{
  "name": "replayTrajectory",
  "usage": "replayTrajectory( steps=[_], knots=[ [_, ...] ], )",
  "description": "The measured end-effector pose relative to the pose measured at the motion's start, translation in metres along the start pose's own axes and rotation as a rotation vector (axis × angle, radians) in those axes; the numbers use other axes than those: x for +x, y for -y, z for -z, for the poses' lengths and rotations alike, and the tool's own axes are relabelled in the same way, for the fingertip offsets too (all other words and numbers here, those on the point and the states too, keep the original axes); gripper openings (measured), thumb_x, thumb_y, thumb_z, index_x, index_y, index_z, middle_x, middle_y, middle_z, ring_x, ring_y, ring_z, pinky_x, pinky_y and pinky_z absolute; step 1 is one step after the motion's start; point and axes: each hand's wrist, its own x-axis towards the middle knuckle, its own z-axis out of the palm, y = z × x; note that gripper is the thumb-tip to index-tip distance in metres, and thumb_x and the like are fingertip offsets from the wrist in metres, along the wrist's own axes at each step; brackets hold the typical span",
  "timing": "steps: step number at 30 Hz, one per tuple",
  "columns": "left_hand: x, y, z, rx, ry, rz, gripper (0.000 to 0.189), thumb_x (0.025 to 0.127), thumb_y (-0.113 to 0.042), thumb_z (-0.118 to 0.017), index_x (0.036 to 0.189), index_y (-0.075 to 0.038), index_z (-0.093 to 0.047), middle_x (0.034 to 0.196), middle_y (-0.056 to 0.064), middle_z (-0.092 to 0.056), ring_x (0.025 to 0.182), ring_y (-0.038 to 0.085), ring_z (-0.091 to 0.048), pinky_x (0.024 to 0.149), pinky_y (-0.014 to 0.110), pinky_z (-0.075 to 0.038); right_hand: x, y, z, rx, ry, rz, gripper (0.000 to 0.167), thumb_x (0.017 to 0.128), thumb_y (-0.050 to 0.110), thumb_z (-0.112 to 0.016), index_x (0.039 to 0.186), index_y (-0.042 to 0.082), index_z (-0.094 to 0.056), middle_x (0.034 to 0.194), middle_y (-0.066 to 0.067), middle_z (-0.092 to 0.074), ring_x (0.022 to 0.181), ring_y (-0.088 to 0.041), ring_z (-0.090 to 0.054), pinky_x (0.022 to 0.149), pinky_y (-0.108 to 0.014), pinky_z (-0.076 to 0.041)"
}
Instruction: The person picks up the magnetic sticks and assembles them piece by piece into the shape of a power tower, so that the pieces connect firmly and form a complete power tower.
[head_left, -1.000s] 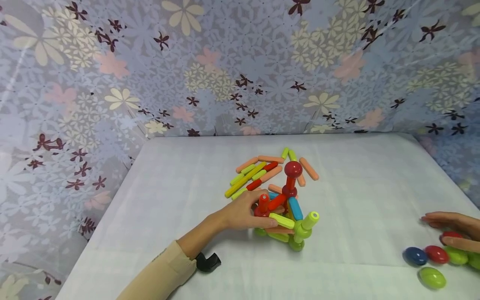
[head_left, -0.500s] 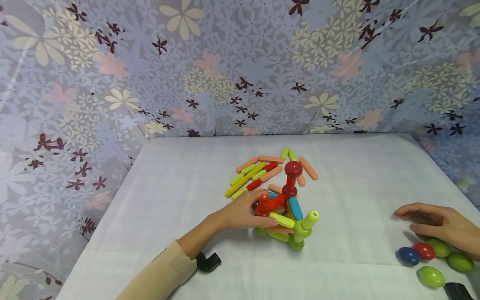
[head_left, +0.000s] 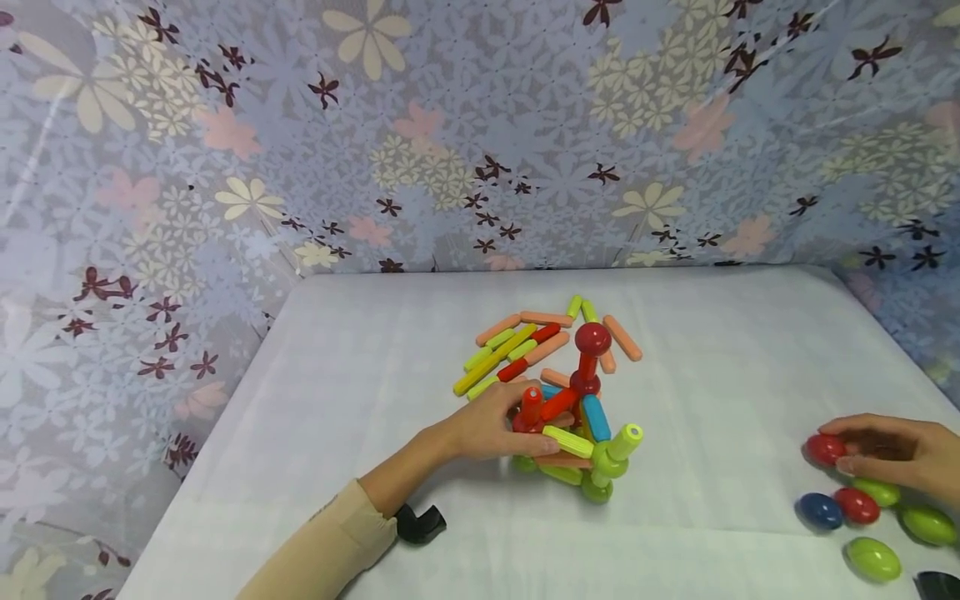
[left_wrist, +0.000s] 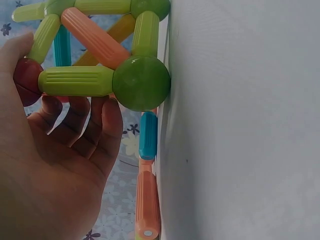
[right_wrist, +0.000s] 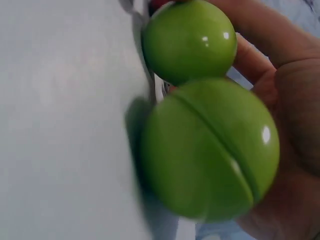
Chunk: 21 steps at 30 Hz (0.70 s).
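Note:
A frame of colored rods and balls point(head_left: 609, 460) stands upright on the white table, with a red ball topping its tallest post. My left hand point(head_left: 480, 425) grips its left side, the thumb along a lime rod point(head_left: 567, 442). In the left wrist view, the thumb and fingers are around a red ball point(left_wrist: 27, 82) at the frame's corner; a green ball point(left_wrist: 141, 82) sits beside the table surface. At the right, my right hand point(head_left: 903, 452) pinches a red ball point(head_left: 825, 450) between thumb and fingertips. Its wrist view shows two green balls point(right_wrist: 210, 150) near the palm.
Loose rods point(head_left: 495, 358) in orange, yellow, lime and red lie behind the frame. Near the right hand are a blue ball point(head_left: 820, 511), another red ball point(head_left: 857, 506) and several green balls point(head_left: 873, 559). A curved black piece point(head_left: 420, 525) lies by the left sleeve.
My right hand has moved in leftward from the right edge and now has the red ball in its fingertips, left of the other balls. The left hand keeps its hold on the frame.

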Motion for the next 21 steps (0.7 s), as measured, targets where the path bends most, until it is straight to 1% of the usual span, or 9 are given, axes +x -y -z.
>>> replayTrajectory(
  steps=[2,4,6,8,11,12,16,18,21],
  knots=[
    [0.0,-0.001,0.0,0.01,0.002,0.006,0.036,0.084,-0.051,-0.065,0.1,-0.02,-0.056,0.086,-0.008,-0.057,0.082,0.008,-0.054,0.063,0.025,-0.047,0.002,0.011,0.0,-0.001,-0.032,0.02,0.057,0.085,0.037,-0.073,0.12,-0.005,-0.06,0.106,-0.016,-0.063,0.081,-0.016,-0.059,0.062,-0.027,-0.05],
    [0.0,-0.001,0.001,0.015,0.004,0.012,0.036,0.084,-0.05,-0.065,0.101,-0.02,-0.057,0.088,-0.009,-0.057,0.083,0.008,-0.054,0.065,0.025,-0.048,0.004,0.025,0.001,0.019,-0.082,0.059,0.052,0.086,0.035,-0.073,0.119,-0.002,-0.061,0.104,-0.014,-0.064,0.079,-0.012,-0.058,0.06,-0.025,-0.049],
    [-0.001,-0.002,0.001,0.019,0.007,0.015,0.036,0.084,-0.049,-0.066,0.102,-0.019,-0.057,0.088,-0.009,-0.057,0.083,0.008,-0.054,0.065,0.025,-0.048,0.005,0.044,0.005,0.048,-0.153,0.117,0.045,0.086,0.032,-0.073,0.119,0.002,-0.062,0.104,-0.007,-0.064,0.078,-0.006,-0.055,0.06,-0.023,-0.049],
    [-0.001,-0.002,0.001,0.02,0.007,0.015,0.036,0.084,-0.049,-0.066,0.101,-0.018,-0.057,0.087,-0.009,-0.057,0.082,0.008,-0.054,0.065,0.025,-0.048,0.005,0.069,0.01,0.086,-0.216,0.176,0.04,0.087,0.028,-0.073,0.12,0.008,-0.063,0.105,-0.002,-0.063,0.079,-0.004,-0.054,0.059,-0.023,-0.048],
    [-0.001,-0.002,0.001,0.02,0.006,0.013,0.035,0.084,-0.049,-0.065,0.101,-0.018,-0.057,0.087,-0.011,-0.058,0.085,0.007,-0.054,0.069,0.025,-0.049,0.001,0.116,0.015,0.125,-0.297,0.27,0.033,0.086,0.025,-0.074,0.117,0.017,-0.065,0.104,0.006,-0.063,0.081,-0.005,-0.053,0.062,-0.017,-0.045],
    [0.0,-0.002,0.0,0.02,0.005,0.013,0.035,0.084,-0.048,-0.065,0.1,-0.019,-0.057,0.087,-0.011,-0.059,0.085,0.007,-0.054,0.07,0.025,-0.049,-0.001,0.133,0.016,0.142,-0.309,0.306,0.032,0.085,0.022,-0.075,0.116,0.019,-0.066,0.104,0.005,-0.063,0.081,-0.006,-0.053,0.063,-0.016,-0.044],
    [0.0,-0.001,0.0,0.02,0.007,0.004,0.033,0.084,-0.049,-0.064,0.098,-0.021,-0.057,0.089,-0.012,-0.059,0.088,0.007,-0.054,0.074,0.026,-0.05,-0.013,0.192,0.016,0.241,-0.31,0.537,0.038,0.08,0.003,-0.077,0.113,0.019,-0.066,0.102,0.003,-0.066,0.083,-0.01,-0.055,0.071,-0.014,-0.043],
    [0.0,-0.001,0.0,0.018,0.006,-0.001,0.032,0.084,-0.049,-0.064,0.098,-0.021,-0.057,0.088,-0.012,-0.059,0.086,0.007,-0.054,0.073,0.026,-0.05,-0.017,0.215,0.013,0.296,-0.289,0.685,0.046,0.074,-0.008,-0.077,0.114,0.013,-0.066,0.102,-0.001,-0.066,0.085,-0.012,-0.056,0.072,-0.017,-0.044],
    [0.0,-0.001,0.0,0.022,0.004,-0.004,0.034,0.083,-0.05,-0.063,0.099,-0.02,-0.057,0.088,-0.012,-0.059,0.085,0.006,-0.054,0.072,0.026,-0.05,-0.021,0.241,0.006,0.324,-0.266,0.827,0.053,0.068,-0.014,-0.078,0.114,0.011,-0.066,0.102,-0.001,-0.066,0.087,-0.012,-0.056,0.071,-0.021,-0.043]
  ],
)
